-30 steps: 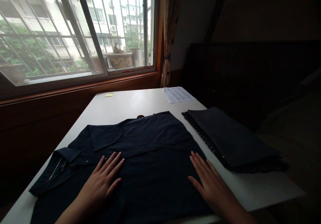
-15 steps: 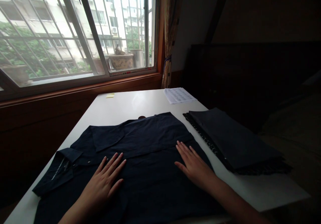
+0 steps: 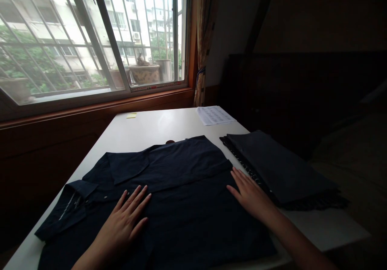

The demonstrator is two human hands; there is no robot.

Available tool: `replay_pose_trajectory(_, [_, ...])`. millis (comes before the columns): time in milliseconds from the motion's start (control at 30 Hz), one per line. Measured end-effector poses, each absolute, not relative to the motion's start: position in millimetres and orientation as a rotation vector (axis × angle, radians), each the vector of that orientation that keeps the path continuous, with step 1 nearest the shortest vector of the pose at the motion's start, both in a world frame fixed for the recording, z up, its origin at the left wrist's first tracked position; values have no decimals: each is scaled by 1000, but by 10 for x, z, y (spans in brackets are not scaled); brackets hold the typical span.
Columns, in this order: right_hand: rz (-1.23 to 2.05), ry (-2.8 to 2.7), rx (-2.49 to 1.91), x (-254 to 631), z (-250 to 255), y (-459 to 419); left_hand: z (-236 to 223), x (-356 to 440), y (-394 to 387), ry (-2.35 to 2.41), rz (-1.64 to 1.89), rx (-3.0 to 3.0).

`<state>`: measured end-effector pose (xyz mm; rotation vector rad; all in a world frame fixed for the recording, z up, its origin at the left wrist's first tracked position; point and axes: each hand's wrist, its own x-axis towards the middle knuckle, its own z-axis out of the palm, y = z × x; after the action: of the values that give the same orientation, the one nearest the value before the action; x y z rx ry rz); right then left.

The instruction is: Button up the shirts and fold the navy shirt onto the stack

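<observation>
A dark navy button-up shirt [image 3: 184, 197] lies spread on the white table [image 3: 145, 129], its collar pointing to the lower left. My left hand [image 3: 128, 213] rests flat on the shirt near the button line, fingers spread and holding nothing. Out at the shirt's right edge, toward the hem, my right hand [image 3: 249, 191] lies flat with its fingers stretched. One short sleeve of the shirt is folded over at the far side. Beside the right hand is a folded dark cloth stack [image 3: 281, 167], apart from the shirt.
Printed paper sheets [image 3: 215, 115] lie at the table's far right corner. A yellow sticky note [image 3: 132, 115] is at the far left. Just behind the shirt, a small dark round object [image 3: 170, 142] shows partly. A barred window [image 3: 90, 40] and a tied curtain [image 3: 201, 60] stand beyond.
My right hand has slid rightward across the shirt to its edge. My left hand has stayed in place on the fabric.
</observation>
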<state>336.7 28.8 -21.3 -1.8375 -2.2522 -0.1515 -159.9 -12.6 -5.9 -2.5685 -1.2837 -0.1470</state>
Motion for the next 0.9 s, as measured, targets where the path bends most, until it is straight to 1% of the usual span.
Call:
replay_pose_trajectory(167, [-183, -2116, -1873, 3343, 38, 675, -54, -1601, -127, -1289, -166, -2585])
replay_pose_trajectory(300, [-17, -1949, -2044, 3364, 142, 996, -47, -1595, -127, -1285, -196, -2584])
replay_pose_trajectory(633, [222, -1853, -2036, 3518, 46, 1323, -28, -1590, -132, -1284, -153, -2569])
replay_pose_trajectory(900, [264, -1872, -2052, 3533, 8, 1286, -18, -1588, -123, -1273, -176, -2577])
